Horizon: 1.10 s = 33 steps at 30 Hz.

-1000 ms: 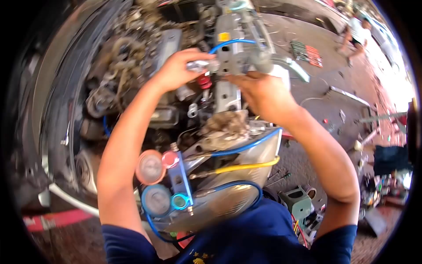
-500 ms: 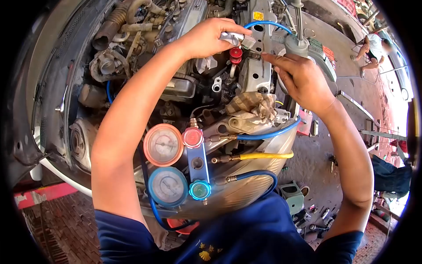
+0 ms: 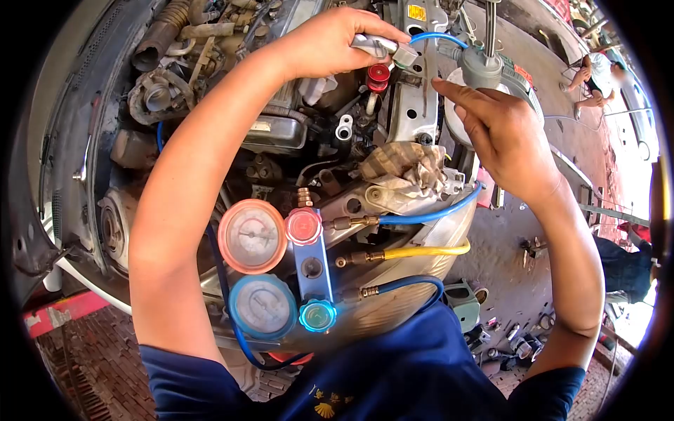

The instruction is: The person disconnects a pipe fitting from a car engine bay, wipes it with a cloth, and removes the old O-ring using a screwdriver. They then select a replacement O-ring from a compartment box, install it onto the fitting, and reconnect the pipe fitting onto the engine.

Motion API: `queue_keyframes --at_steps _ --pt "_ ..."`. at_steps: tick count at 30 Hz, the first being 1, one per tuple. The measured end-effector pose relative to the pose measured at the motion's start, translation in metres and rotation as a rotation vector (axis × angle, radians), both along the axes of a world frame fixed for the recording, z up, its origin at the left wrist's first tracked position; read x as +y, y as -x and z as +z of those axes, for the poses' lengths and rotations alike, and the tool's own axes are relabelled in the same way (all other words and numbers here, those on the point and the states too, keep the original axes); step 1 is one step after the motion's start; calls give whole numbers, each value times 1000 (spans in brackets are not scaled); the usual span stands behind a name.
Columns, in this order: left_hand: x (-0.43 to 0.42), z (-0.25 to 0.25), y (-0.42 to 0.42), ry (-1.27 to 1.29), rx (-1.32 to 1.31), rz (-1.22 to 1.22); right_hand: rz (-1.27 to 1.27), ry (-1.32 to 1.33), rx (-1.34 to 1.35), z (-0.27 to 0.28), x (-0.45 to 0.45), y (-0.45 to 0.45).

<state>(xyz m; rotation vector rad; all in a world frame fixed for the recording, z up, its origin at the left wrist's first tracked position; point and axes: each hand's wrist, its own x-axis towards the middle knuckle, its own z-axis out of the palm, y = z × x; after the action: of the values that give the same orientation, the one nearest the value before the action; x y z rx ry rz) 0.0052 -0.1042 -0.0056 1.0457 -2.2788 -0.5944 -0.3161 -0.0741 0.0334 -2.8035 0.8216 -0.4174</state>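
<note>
1. Engine-bay parts fill the background; pressure gauges rest near the front edge.
2. Left hand: fingers closed around a silvery fitting, just above a red cap.
3. Right hand: index finger extended, others curled; whether they hold anything, I cannot tell.
4. Judging by its look, the fitting seems rigid, light, perhaps slippery; grip its body, not the blue hose.

Near, a navy shirt with gold print. Farther, a coral-rimmed gauge and a blue-rimmed gauge; red knob, turquoise knob; a yellow hose between two blue hoses; brown striped cloth. Far, a bright red cap, silver-grey tool.
</note>
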Motion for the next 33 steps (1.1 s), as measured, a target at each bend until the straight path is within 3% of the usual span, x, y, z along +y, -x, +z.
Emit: queue_keyframes --at_steps 7,15,19,21,25,27,28,30,33 --pt "-2 0 7 26 1 75 11 106 -113 -16 -8 -1" --pt "-6 0 8 37 37 51 -85 243 101 -13 0 -2" --pt "-5 2 7 -75 5 103 -100 242 46 -26 -2 -1" --pt "-5 0 6 -98 58 78 4 88 -204 -33 -9 -2" --pt "-5 -3 5 -114 99 70 -100 55 -33 -21 2 -4" --pt "-6 -4 4 -64 82 52 -101 196 96 -20 3 -5" --pt "-5 -4 4 -64 83 52 -101 196 97 -24 -2 -4" --pt "-5 -5 3 -67 77 55 89 -22 -241 -34 -17 -4" --pt "-5 -6 2 -67 96 52 61 -10 -111 -23 -19 -4"
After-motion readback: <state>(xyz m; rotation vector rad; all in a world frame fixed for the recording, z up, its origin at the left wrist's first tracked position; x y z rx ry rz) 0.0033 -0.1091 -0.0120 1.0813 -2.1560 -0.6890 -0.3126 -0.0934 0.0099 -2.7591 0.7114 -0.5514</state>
